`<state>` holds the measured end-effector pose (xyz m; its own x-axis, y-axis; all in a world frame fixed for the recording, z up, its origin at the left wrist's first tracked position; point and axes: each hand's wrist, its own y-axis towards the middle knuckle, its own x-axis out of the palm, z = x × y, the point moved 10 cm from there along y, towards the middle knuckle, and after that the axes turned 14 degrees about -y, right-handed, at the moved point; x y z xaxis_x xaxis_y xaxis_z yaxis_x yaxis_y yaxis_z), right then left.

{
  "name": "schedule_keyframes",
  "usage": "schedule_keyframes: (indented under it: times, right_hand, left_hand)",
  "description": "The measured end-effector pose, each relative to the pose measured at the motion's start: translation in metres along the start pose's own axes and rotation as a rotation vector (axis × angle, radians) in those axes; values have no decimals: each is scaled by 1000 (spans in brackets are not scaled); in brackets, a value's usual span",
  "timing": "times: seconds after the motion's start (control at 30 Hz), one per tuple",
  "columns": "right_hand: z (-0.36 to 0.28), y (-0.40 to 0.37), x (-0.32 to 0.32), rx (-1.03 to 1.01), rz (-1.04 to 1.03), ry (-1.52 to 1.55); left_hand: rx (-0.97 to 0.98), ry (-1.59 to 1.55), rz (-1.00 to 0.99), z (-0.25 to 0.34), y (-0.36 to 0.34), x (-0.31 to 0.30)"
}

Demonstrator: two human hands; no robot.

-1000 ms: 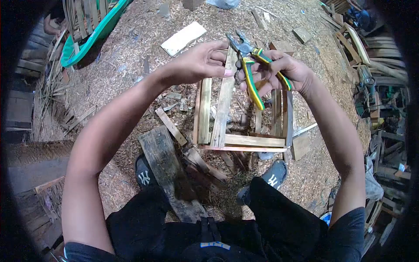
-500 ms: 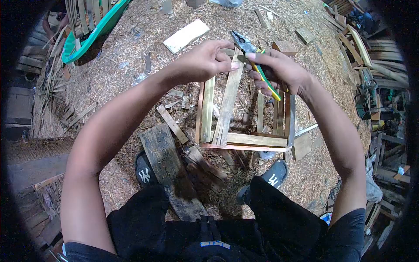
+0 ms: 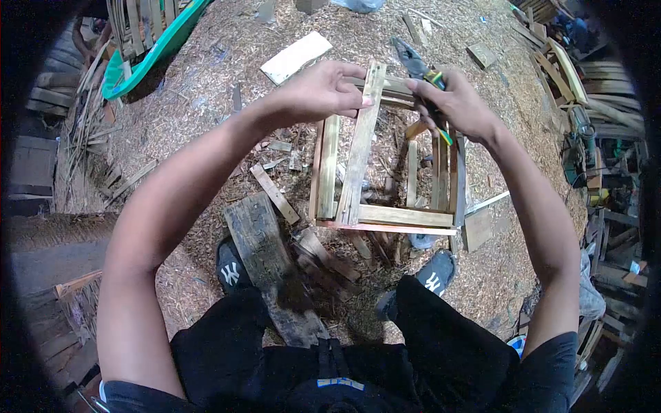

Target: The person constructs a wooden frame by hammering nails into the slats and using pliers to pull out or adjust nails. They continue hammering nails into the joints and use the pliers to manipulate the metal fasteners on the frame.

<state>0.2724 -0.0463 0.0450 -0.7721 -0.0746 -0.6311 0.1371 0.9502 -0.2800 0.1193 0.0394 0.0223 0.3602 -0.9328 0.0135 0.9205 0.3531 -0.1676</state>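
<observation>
A small wooden frame (image 3: 406,218) made of narrow strips stands on the ground in front of me. One wooden slat (image 3: 363,144) lies over it, running from the near rail past the far side, with small dark marks at its far end. My left hand (image 3: 327,89) closes round this slat near its far end, thumb on top. Just to the right, my right hand (image 3: 458,107) grips a pair of pliers (image 3: 411,62) with yellow-green handles. The pliers' jaws point up and left, apart from the slat. Some of the right fingers are hidden behind the handles.
Wood chips cover the ground. A dark plank (image 3: 255,237) lies between my feet, beside broken wood pieces (image 3: 323,261). A pale board (image 3: 296,58) lies beyond my left hand. A green curved object (image 3: 155,58) with upright slats stands far left. Timber piles (image 3: 613,89) line the right.
My right hand and the pliers have moved right, away from the slat's far end, which now shows. My left hand stays on the slat with little movement.
</observation>
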Motion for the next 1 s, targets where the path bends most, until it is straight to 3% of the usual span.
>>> schedule_keyframes:
  times: [0.13, 0.2, 0.27, 0.33, 0.4, 0.5, 0.53, 0.6, 0.67, 0.83, 1.0]
  right_hand:
    - [-17, -20, 8, -51, -59, 127]
    - [-36, -33, 21, -40, -129, 101]
    - [-49, -44, 38, -5, -207, 131]
    - [-78, -56, 60, -26, -286, 144]
    - [-107, -73, 84, -41, -355, 142]
    - [-146, -101, 134, 62, -483, 32]
    - [-151, -107, 160, 7, -609, 55]
    - [-156, -124, 208, 79, -739, 141]
    - [-152, -130, 259, 146, -820, 175]
    - [-79, -92, 375, 278, -719, 242]
    - [-43, -58, 404, 373, -552, 379]
  left_hand:
    - [-4, -18, 43, 14, -20, -20]
    - [119, -95, 71, 5, -32, -47]
    - [104, -90, 111, -13, -59, -70]
    - [31, 167, 156, -26, -93, -89]
    - [-7, 222, 174, -55, -126, -110]
    - [-156, 591, 190, -83, -176, -126]
    - [-158, 577, 200, -97, -190, -135]
    - [-48, 679, 60, -116, -217, -136]
    - [0, 689, 55, -118, -239, -138]
    - [-43, 658, 161, -138, -279, -159]
    - [-89, 586, 187, -149, -303, -165]
